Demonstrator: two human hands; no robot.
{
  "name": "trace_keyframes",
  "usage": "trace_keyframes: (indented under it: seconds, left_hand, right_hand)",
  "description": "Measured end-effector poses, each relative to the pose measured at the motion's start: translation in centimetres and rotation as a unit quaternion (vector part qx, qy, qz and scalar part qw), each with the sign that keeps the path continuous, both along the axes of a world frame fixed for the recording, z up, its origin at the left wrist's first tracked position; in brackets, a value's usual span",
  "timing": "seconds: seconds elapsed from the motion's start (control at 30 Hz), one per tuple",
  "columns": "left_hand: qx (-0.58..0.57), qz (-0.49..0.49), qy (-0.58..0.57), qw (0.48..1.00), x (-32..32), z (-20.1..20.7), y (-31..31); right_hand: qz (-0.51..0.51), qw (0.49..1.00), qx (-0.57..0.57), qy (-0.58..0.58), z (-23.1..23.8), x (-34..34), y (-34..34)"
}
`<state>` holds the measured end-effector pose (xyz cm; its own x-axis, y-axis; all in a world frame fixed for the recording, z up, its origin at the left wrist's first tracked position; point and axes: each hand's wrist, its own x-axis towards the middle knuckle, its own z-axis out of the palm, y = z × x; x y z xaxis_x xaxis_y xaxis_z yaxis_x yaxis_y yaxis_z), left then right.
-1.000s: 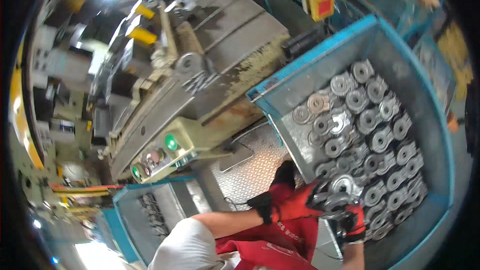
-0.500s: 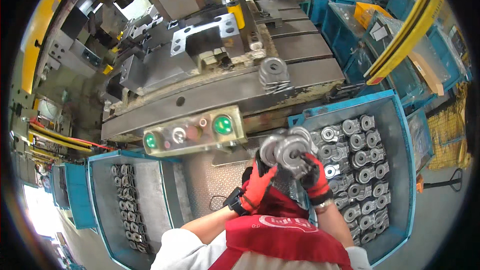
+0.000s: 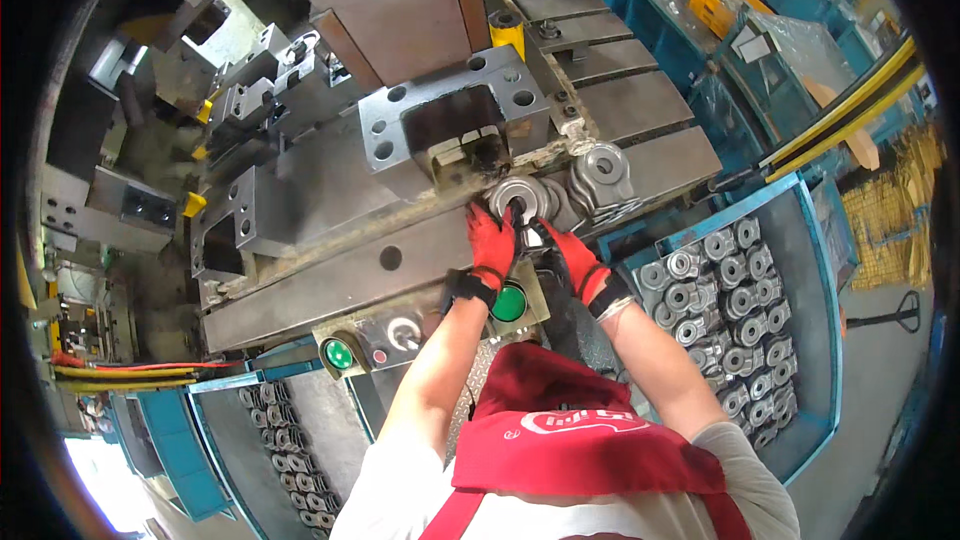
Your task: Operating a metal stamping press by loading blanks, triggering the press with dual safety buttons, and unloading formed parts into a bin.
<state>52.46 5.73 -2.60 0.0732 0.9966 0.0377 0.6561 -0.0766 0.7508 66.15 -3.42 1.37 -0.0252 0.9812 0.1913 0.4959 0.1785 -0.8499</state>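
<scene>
At the front edge of the press bed, both my gloved hands are on a stack of grey forged metal parts [image 3: 520, 198], each a ring with a short lug. My left hand [image 3: 492, 245], in a red and black glove, grips the stack's left side, its fingers curled against the ring. From the right, my right hand [image 3: 570, 256] has its fingers closed on the stack's lower edge; some fingertips are hidden. Just to the right, touching or nearly so, a stack of similar forged parts [image 3: 604, 172] sits on the bed. Behind the hands stands a steel die block [image 3: 455, 110] with a square opening.
Below my wrists is a control box with green buttons [image 3: 508, 302]. A blue bin [image 3: 815, 370] with rows of forged parts stands at right, another blue bin [image 3: 225, 430] at left. Steel die blocks [image 3: 262, 215] and a hanging plate [image 3: 385, 15] occupy the press.
Both hands have moved forward from beside the right bin to the press bed, carrying the forged parts there. The view has shifted closer to the press.
</scene>
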Motion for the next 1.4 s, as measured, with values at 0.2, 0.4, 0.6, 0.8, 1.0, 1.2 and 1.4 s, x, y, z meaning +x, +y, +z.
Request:
trace_keyframes:
  seconds: [0.2, 0.4, 0.6, 0.8, 1.0, 1.2, 1.4]
  left_hand:
    - [-0.032, 0.02, 0.008, 0.999, 1.7, 2.1, -0.5]
    - [0.01, 0.008, -0.152, 0.988, 0.3, -0.3, -0.9]
    - [-0.043, -0.129, -0.271, 0.953, 0.2, 11.0, -8.6]
    - [-0.196, -0.209, -0.212, 0.934, 1.4, 13.0, -15.5]
    - [-0.141, -0.589, 0.028, 0.796, 6.2, 7.6, -18.0]
    - [-0.354, -0.675, -0.027, 0.647, 15.2, 7.6, -30.6]
    - [-0.656, -0.458, -0.024, 0.599, 23.1, -3.4, -40.0]
  right_hand:
    - [0.061, 0.993, -0.089, -0.052, -2.0, 4.3, 0.8]
    - [0.045, 0.993, -0.112, 0.004, -0.5, 3.3, -2.1]
    - [-0.227, 0.966, -0.094, 0.082, -6.0, 0.9, -8.1]
    - [-0.415, 0.822, -0.221, 0.322, -5.6, 1.9, -18.0]
    - [-0.516, 0.723, -0.168, 0.428, -8.7, 2.3, -28.7]
    - [-0.549, 0.654, -0.2, 0.481, -10.9, 5.2, -41.5]
    - [-0.624, 0.587, -0.206, 0.472, -16.0, 8.5, -56.0]
